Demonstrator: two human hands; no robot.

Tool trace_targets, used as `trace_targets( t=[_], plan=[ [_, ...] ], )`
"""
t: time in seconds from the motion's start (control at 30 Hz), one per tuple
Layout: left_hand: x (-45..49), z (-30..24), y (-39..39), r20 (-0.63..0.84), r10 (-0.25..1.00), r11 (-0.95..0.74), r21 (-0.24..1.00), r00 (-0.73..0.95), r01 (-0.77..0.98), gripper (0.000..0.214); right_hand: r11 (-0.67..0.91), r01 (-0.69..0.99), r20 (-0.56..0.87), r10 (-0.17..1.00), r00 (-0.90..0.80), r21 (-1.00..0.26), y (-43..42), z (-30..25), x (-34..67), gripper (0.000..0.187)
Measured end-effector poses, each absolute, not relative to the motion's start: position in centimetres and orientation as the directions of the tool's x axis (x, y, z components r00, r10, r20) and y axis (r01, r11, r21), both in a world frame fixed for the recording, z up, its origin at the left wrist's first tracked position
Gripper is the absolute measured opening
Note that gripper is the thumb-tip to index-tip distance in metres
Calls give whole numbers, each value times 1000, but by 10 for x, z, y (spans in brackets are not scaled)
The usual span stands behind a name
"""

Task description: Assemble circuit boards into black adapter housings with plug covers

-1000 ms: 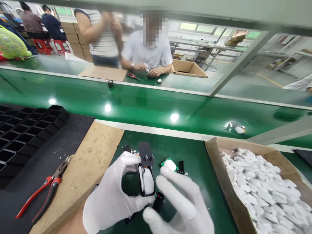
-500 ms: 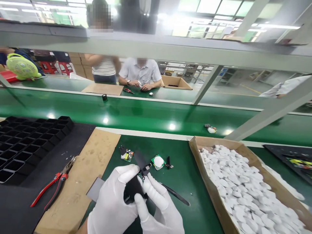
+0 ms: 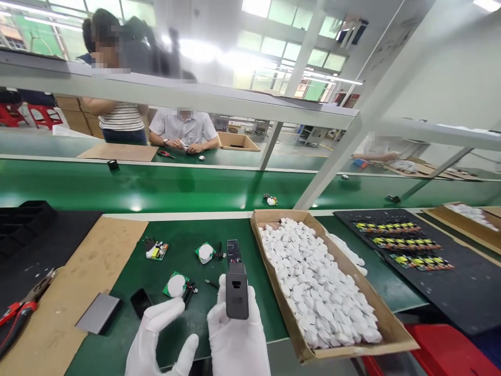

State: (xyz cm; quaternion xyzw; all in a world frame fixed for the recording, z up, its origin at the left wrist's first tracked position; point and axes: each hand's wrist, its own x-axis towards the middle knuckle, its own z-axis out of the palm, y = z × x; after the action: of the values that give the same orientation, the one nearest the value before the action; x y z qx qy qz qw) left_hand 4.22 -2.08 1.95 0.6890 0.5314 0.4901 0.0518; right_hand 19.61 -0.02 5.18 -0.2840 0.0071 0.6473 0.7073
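My right hand (image 3: 238, 334), in a white glove, grips a black plastic housing (image 3: 237, 300) with a small rectangular slot facing me. A dark glossy part sticks up behind it. Lower left of that, my gloved left hand (image 3: 158, 334) is empty, thumb and fingers apart. Just beyond its fingertips lies a green circuit board (image 3: 176, 285) with a round white pad and a black part beside it. A dark rectangular piece (image 3: 141, 302) rests left of the same hand. Tweezers (image 3: 212, 284) show only in part behind my right hand.
A cardboard tray (image 3: 279, 292) of white pads stands to the right, with rows of circuit boards (image 3: 407, 243) on a black mat beyond. Pliers (image 3: 27, 308) and a grey-topped block (image 3: 97, 313) lie left. A green belt (image 3: 195, 189) crosses ahead; a person sits opposite.
My left hand has let go of the black housing, which my right hand now holds upright alone. A green board with a white pad now lies near my left hand. The view has swung right.
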Motion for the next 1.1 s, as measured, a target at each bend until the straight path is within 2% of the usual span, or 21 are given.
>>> trace_targets(
  t=[0.07,0.13,0.3,0.4,0.5,0.57,0.6,0.67,0.7,0.73,0.77,0.83,0.87,0.97,1.1],
  plan=[
    [46,11,-20,606,795,-445,610,-23,655,27,-108,-919,-323,946,23,-380,-8,49,202,29],
    [49,6,-18,590,807,-447,636,-24,630,25,-151,-910,-316,948,-23,-387,-15,45,207,29],
    [53,-2,-15,552,833,-437,681,-21,588,25,-82,-847,-353,927,129,-525,-23,39,204,34],
    [52,-6,-15,560,828,-443,690,-34,573,25,-81,-762,-276,952,131,-643,-21,40,202,39],
    [47,-8,-15,564,824,-442,694,-48,568,22,17,-645,-168,960,223,-764,-17,40,204,40],
    [40,-8,-14,574,816,-438,686,-62,580,20,99,-494,-109,920,376,-864,-17,38,210,41],
    [36,-8,-13,582,810,-435,680,-73,591,20,157,-356,-35,878,477,-921,-18,37,215,39],
    [28,-9,-11,614,785,-445,651,-83,614,20,273,71,262,771,581,-959,-21,33,227,30],
    [25,-11,-10,645,760,-470,628,-76,620,19,326,324,455,719,525,-888,-22,32,233,26],
    [23,-12,-8,677,733,-503,601,-62,621,19,361,543,613,680,403,-758,-23,30,238,24],
    [21,-14,-7,709,704,-540,574,-44,615,18,380,700,703,667,246,-605,-23,29,242,24],
    [20,-15,-5,756,654,-604,524,-2,601,16,377,853,719,695,-1,-362,-21,24,243,26],
    [19,-15,-4,761,648,-616,512,15,599,15,377,880,704,707,-72,-289,-20,21,241,27],
    [20,-14,-4,738,674,-605,517,43,606,17,385,895,690,711,-131,-226,-15,4,231,27],
    [31,-18,-8,650,754,-563,568,93,600,24,385,876,679,728,-95,-290,-18,-11,230,28]
  ],
)
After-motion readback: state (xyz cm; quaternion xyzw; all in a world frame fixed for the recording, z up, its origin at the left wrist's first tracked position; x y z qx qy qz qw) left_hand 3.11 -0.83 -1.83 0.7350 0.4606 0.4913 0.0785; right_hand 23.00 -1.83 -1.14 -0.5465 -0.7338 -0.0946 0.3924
